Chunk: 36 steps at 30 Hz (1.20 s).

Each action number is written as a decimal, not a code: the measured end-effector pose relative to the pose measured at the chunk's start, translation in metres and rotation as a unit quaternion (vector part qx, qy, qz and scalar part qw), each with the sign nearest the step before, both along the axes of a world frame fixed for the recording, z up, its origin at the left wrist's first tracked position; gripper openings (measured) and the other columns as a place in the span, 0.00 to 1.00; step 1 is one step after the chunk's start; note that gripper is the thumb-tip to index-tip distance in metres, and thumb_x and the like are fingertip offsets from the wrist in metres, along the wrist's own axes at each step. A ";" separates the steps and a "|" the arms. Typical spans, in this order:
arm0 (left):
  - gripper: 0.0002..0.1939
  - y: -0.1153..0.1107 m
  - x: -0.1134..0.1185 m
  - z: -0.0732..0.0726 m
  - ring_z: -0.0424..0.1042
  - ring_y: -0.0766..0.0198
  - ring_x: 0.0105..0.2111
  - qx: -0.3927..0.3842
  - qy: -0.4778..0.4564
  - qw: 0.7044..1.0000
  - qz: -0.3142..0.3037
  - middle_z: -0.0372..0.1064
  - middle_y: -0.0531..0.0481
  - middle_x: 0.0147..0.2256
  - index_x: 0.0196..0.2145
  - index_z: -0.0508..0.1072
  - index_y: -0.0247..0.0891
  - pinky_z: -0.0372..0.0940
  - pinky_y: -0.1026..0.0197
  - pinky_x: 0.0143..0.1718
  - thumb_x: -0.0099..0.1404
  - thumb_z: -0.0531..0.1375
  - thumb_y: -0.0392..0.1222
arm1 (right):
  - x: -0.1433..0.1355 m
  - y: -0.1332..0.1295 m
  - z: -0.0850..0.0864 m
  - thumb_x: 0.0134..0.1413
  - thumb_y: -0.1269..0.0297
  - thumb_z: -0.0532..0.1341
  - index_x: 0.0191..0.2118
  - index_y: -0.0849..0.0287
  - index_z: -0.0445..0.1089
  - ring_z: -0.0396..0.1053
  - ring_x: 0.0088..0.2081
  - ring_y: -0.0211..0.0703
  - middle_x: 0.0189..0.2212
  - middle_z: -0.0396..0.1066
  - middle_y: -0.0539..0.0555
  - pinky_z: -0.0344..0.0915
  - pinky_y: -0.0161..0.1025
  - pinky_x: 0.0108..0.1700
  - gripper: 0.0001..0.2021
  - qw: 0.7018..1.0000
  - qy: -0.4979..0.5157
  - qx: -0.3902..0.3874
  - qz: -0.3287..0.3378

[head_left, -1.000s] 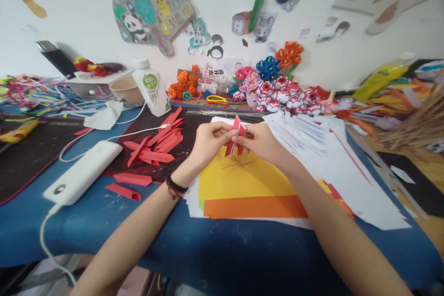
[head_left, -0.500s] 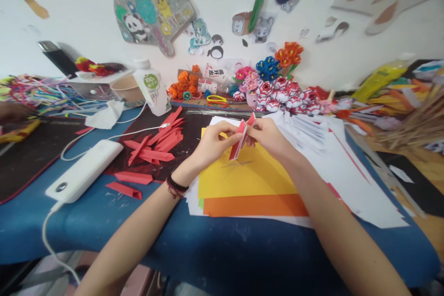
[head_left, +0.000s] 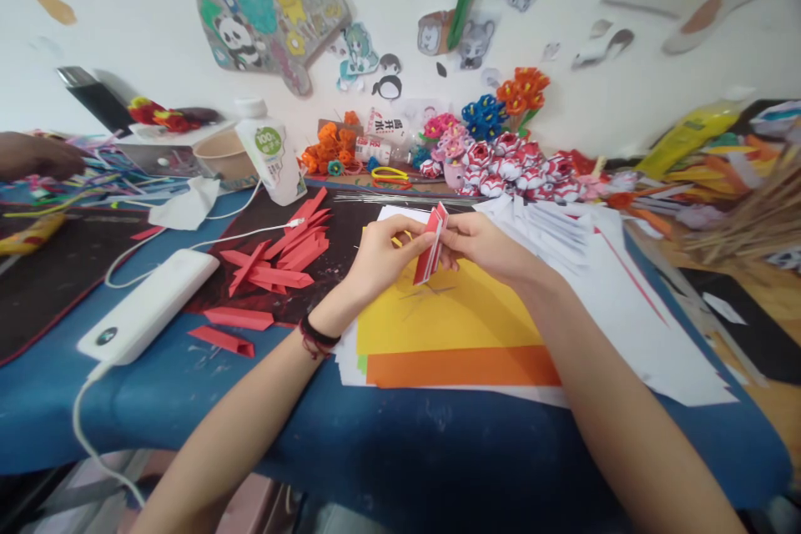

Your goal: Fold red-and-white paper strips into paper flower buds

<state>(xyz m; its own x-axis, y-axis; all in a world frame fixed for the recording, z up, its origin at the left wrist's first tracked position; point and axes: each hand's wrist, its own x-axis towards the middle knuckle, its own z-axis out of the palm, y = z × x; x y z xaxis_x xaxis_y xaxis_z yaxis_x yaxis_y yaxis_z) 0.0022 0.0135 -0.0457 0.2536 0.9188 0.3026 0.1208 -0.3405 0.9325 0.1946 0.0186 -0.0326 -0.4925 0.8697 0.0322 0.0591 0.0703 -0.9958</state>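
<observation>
Pinched between the fingers of my left hand (head_left: 391,254) is a folded red paper strip (head_left: 430,246) with white edges, tilted above the yellow paper (head_left: 438,321). From the other side, my right hand (head_left: 479,242) closes its thumb and fingers on the same strip. An orange sheet (head_left: 463,367) shows under the yellow one. To the left of my hands lies a heap of folded red paper pieces (head_left: 281,254), some crossing over each other. Two more red pieces lie apart, nearer the front, one of them a folded paper tube (head_left: 222,340).
A white power bank (head_left: 150,304) with cables lies on the blue table (head_left: 350,442). Behind stand a white bottle (head_left: 272,154) and paper flowers (head_left: 510,163). White paper strips (head_left: 544,225) lie at right. Another person's hand (head_left: 41,156) is at far left.
The two red parts, spread apart between my hands before, now lie close together as one folded strip. At far left, the other person's hand has come further into view.
</observation>
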 end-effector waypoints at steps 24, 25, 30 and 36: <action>0.23 -0.002 0.000 0.007 0.54 0.73 0.22 -0.183 -0.208 0.954 -0.110 0.63 0.55 0.23 0.30 0.76 0.35 0.49 0.65 0.24 0.50 0.76 0.57 | -0.009 -0.005 -0.001 0.49 0.45 0.74 0.31 0.64 0.78 0.63 0.19 0.31 0.19 0.72 0.50 0.59 0.30 0.21 0.22 0.997 0.064 -0.026 0.039; 0.23 -0.002 0.000 0.006 0.54 0.73 0.22 -0.185 -0.210 0.954 -0.109 0.63 0.55 0.23 0.30 0.76 0.35 0.49 0.65 0.24 0.50 0.76 0.57 | -0.009 -0.005 -0.001 0.49 0.46 0.74 0.30 0.64 0.78 0.63 0.19 0.31 0.19 0.72 0.50 0.59 0.30 0.21 0.22 0.997 0.067 -0.026 0.039; 0.24 -0.001 0.000 0.005 0.56 0.73 0.22 -0.189 -0.213 0.953 -0.106 0.64 0.55 0.24 0.31 0.76 0.35 0.50 0.65 0.24 0.49 0.77 0.57 | -0.009 -0.004 -0.005 0.52 0.46 0.73 0.31 0.64 0.79 0.62 0.20 0.30 0.19 0.71 0.50 0.58 0.30 0.21 0.21 0.997 0.066 -0.013 0.027; 0.24 -0.002 -0.001 0.008 0.60 0.73 0.23 -0.150 -0.194 0.965 -0.097 0.66 0.55 0.25 0.33 0.76 0.35 0.55 0.66 0.25 0.53 0.75 0.58 | -0.006 -0.003 -0.005 0.53 0.46 0.72 0.30 0.63 0.78 0.62 0.20 0.31 0.19 0.70 0.49 0.58 0.31 0.22 0.21 0.998 0.057 -0.002 0.019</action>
<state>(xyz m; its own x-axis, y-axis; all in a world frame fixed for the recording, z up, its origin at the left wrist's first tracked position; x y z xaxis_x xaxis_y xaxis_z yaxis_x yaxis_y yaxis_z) 0.0011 0.0119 -0.0375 0.3510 0.9261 0.1381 -0.2960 -0.0301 0.9547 0.1882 0.0155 -0.0376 -0.5184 0.8507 0.0874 -0.0580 0.0670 -0.9961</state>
